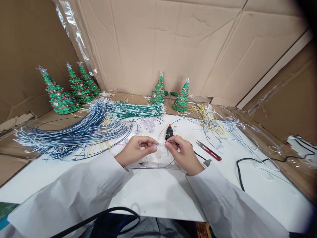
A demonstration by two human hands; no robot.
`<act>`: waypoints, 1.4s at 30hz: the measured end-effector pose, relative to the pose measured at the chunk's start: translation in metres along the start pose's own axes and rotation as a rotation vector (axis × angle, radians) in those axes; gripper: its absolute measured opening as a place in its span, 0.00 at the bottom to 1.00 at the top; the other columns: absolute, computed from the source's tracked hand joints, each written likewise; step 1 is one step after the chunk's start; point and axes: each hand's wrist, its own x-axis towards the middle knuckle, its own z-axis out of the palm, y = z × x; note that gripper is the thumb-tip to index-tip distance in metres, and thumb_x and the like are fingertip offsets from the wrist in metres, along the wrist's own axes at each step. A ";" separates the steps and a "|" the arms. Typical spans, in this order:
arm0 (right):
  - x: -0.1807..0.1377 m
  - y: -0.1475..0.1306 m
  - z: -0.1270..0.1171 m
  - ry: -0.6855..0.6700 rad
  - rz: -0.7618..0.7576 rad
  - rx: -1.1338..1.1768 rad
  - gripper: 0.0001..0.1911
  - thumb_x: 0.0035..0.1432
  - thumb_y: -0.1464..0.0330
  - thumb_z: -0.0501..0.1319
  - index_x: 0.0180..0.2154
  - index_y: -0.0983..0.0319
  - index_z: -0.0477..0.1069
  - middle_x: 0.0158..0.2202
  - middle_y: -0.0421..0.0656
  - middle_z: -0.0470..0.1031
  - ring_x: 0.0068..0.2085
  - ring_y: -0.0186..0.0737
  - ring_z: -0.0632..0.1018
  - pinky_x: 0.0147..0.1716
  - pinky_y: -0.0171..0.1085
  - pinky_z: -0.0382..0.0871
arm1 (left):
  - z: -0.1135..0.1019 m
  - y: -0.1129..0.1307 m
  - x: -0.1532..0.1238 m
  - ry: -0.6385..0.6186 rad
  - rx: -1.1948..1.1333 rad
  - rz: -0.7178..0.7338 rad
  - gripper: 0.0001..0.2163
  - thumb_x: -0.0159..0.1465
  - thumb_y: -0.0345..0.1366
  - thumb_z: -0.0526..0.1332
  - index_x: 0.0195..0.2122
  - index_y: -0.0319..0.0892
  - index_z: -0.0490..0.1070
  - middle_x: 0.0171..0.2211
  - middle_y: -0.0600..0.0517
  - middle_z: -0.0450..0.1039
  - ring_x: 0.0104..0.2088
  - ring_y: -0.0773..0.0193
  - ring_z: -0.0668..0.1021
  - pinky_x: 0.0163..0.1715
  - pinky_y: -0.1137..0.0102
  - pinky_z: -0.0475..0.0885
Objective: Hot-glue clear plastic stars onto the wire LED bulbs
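My left hand (pixel 135 150) and my right hand (pixel 182 153) meet over the middle of a white table (pixel 153 191). Both are closed in a pinch on a small clear glittery ornament piece (pixel 157 144) held between their fingertips. A thin dark wire loops below and around my right hand. A black glue gun (pixel 169 132) with an orange tip stands just behind my right fingers. Both arms wear white sleeves.
Red snips (pixel 209 150) lie right of my right hand. Bundles of blue-white wires (pixel 74 132), green wires (pixel 138 110) and yellow-white wires (pixel 210 117) fan across the back. Small green glitter Christmas trees (pixel 59 96) (pixel 158 89) stand by the cardboard walls (pixel 173 43). A black cable (pixel 247 162) runs right.
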 end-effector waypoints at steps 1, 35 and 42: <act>0.000 0.000 0.000 0.005 -0.011 -0.006 0.09 0.57 0.65 0.56 0.30 0.63 0.69 0.23 0.38 0.65 0.26 0.34 0.66 0.27 0.33 0.59 | 0.000 0.000 0.000 -0.004 -0.003 -0.001 0.12 0.53 0.39 0.64 0.33 0.34 0.76 0.23 0.51 0.71 0.25 0.69 0.71 0.28 0.74 0.66; -0.010 -0.001 0.003 -0.068 -0.021 0.107 0.11 0.60 0.64 0.53 0.29 0.62 0.66 0.24 0.39 0.65 0.25 0.33 0.63 0.25 0.33 0.58 | 0.014 0.002 -0.008 0.058 -0.052 -0.028 0.12 0.50 0.39 0.66 0.29 0.34 0.75 0.20 0.52 0.70 0.22 0.70 0.69 0.24 0.75 0.66; -0.011 0.000 0.002 -0.092 -0.034 0.150 0.10 0.60 0.64 0.53 0.29 0.62 0.65 0.25 0.39 0.65 0.26 0.34 0.66 0.26 0.33 0.59 | 0.015 0.005 -0.008 0.021 -0.213 -0.122 0.13 0.47 0.40 0.68 0.29 0.34 0.75 0.20 0.54 0.69 0.21 0.72 0.68 0.21 0.76 0.63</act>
